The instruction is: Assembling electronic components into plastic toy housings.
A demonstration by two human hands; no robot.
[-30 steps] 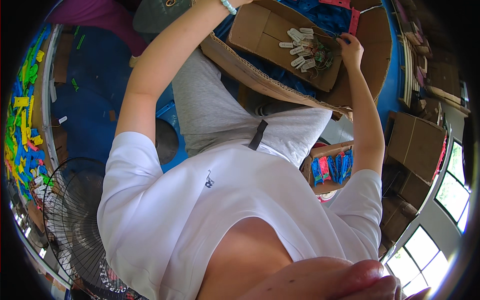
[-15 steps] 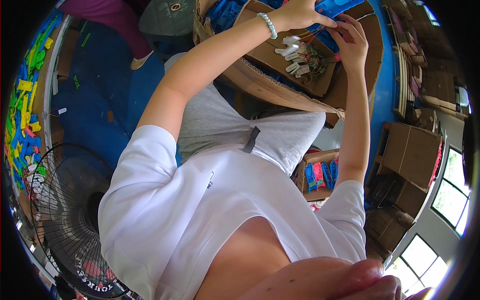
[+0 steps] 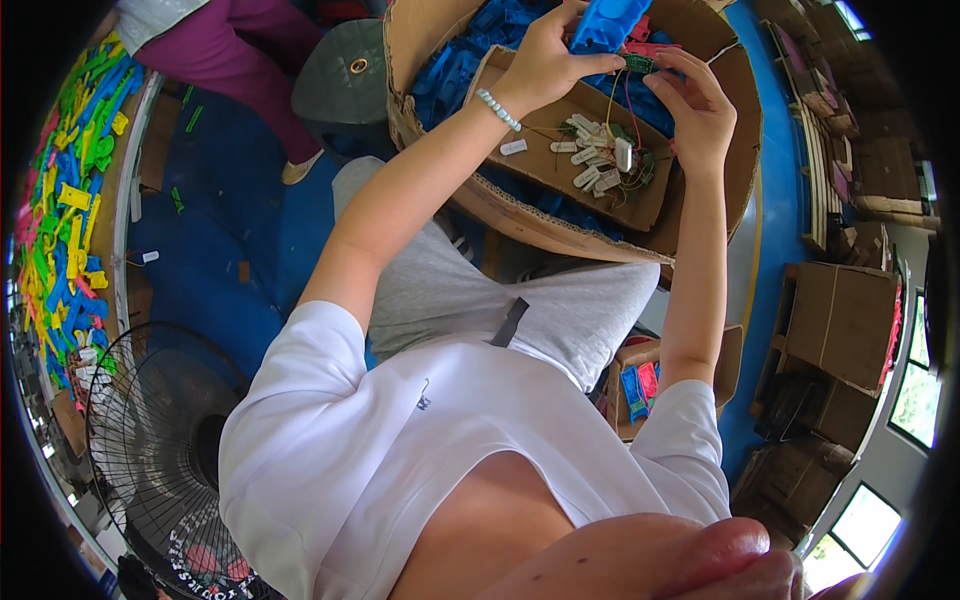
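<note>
A blue plastic shell [image 3: 608, 24] is gripped in my left hand [image 3: 545, 68], at the top edge of the view. Pinched between my right hand's [image 3: 698, 105] thumb and fingers is one end of a small green circuit board [image 3: 637, 63]. My left thumb reaches the board's other end, just below the shell. Thin coloured wires run down from the board to a small white plastic piece [image 3: 623, 153]. Under my hands, a shallow cardboard tray [image 3: 540, 160] holds several similar white pieces [image 3: 590, 150] with tangled wires and green boards.
The tray sits inside a large cardboard box [image 3: 735, 190] with many blue plastic parts [image 3: 440, 80]. A fan [image 3: 160, 430] stands at left, beside a table of coloured parts [image 3: 75, 220]. Another person [image 3: 225, 60] stands near a grey stool [image 3: 340, 85]. A smaller box [image 3: 725, 365] is by my right elbow.
The green board now shows between my hands, its white piece dangling over the tray. The view has shifted, bringing more of the box into sight.
</note>
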